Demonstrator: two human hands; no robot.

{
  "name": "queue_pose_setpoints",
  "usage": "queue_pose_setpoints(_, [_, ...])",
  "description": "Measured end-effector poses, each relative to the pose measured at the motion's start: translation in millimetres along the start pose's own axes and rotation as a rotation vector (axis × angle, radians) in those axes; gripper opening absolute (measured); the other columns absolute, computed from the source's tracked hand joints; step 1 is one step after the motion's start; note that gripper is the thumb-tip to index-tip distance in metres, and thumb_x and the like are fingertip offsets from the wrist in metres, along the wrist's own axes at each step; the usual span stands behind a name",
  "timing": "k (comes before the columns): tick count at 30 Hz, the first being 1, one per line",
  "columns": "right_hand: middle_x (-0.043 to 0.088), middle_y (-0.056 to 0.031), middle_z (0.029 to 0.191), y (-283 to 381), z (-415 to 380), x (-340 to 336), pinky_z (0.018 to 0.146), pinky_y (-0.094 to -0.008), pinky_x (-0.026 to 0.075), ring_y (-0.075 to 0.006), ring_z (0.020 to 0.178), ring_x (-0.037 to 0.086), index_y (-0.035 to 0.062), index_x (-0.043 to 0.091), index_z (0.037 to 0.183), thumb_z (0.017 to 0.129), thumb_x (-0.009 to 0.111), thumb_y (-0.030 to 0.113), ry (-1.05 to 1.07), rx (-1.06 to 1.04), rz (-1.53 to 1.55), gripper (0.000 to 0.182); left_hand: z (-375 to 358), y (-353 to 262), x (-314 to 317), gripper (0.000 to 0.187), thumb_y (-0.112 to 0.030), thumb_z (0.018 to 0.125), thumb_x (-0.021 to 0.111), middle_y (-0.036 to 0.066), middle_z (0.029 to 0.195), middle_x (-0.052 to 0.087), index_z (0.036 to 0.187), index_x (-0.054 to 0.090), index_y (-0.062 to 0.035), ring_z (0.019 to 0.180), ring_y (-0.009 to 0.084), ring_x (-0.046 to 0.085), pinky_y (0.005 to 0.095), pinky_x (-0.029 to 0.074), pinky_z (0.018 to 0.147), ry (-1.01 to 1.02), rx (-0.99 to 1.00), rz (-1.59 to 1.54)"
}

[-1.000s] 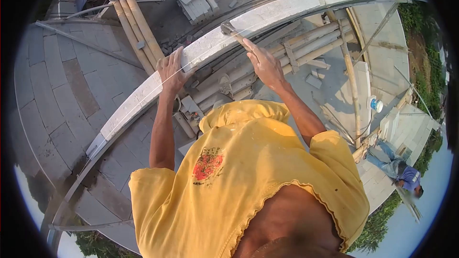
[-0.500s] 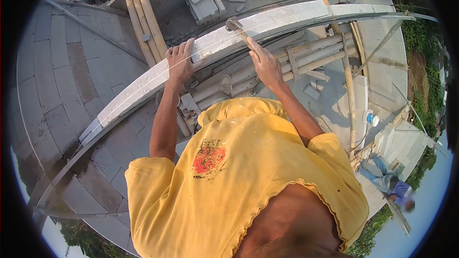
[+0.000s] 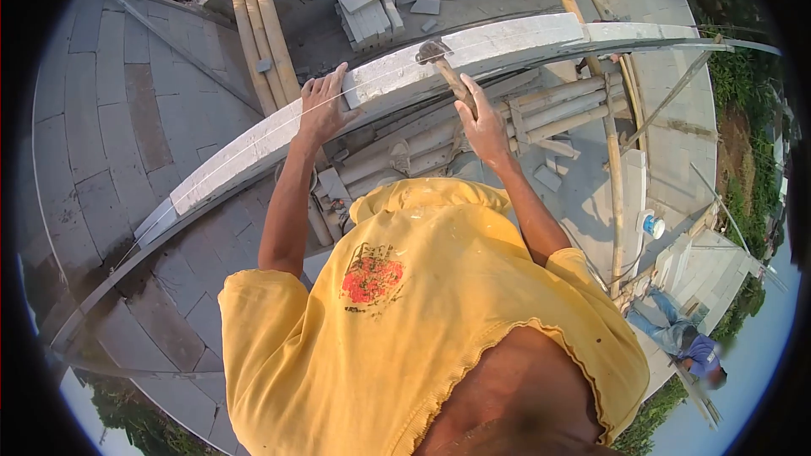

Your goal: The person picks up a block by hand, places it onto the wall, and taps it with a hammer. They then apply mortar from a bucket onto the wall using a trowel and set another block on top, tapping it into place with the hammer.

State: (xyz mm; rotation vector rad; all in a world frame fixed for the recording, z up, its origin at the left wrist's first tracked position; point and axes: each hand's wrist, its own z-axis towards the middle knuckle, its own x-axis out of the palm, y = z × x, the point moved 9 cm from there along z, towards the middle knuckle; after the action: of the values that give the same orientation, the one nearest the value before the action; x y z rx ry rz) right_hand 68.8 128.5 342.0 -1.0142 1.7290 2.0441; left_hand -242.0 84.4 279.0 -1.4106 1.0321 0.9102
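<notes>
A row of white concrete blocks (image 3: 465,48) forms the top course of a wall, curved in this wide view, with a thin string running along it. My left hand (image 3: 321,110) rests on a block (image 3: 245,154) near the joint with its neighbour, fingers stretched over the top and thumb out to the side. In my right hand (image 3: 487,131) is a hammer, gripped round its wooden handle (image 3: 456,84). The metal hammer head (image 3: 434,51) overlaps the block right of the joint in this view.
Bamboo poles (image 3: 274,29) cross beyond the wall, and more poles (image 3: 541,110) lie on the near side. Stacked blocks (image 3: 367,21) stand beyond the wall. A small bucket (image 3: 652,225) is at right, near another person (image 3: 697,350) lower down.
The hammer and my right hand have shifted a little to the right along the wall. My left fingers have straightened and the thumb has spread. The whole view has tilted slightly.
</notes>
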Motion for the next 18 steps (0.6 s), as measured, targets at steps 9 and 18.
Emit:
queue_pose_setpoints(9, [0.048, 0.0045, 0.073, -165.5, -123.6, -88.9, 0.045, -0.0209, 0.038, -0.0041, 0.051, 0.042, 0.0173, 0.044, 0.146, 0.106, 0.06, 0.037, -0.298, 0.877, 0.878, 0.048, 14.4, -21.2, -10.4, 0.114, -0.041, 0.069, 0.091, 0.01, 0.159, 0.042, 0.163, 0.028, -0.0263, 0.147, 0.0337, 0.037, 0.0676, 0.017, 0.123, 0.045, -0.021, -0.12])
queue_pose_setpoints(18, [0.05, 0.004, 0.076, -305.5, -56.2, -257.1, 0.046, -0.0218, 0.039, -0.0038, 0.054, 0.043, 0.0222, 0.049, 0.141, 0.106, 0.058, 0.039, -0.148, 0.969, 0.775, 0.04, 143.8, -241.6, -8.8, 0.106, -0.045, 0.075, 0.088, 0.008, 0.158, 0.04, 0.161, 0.031, -0.0266, 0.148, 0.0335, 0.035, 0.0764, 0.016, 0.119, -0.029, 0.175, -0.035])
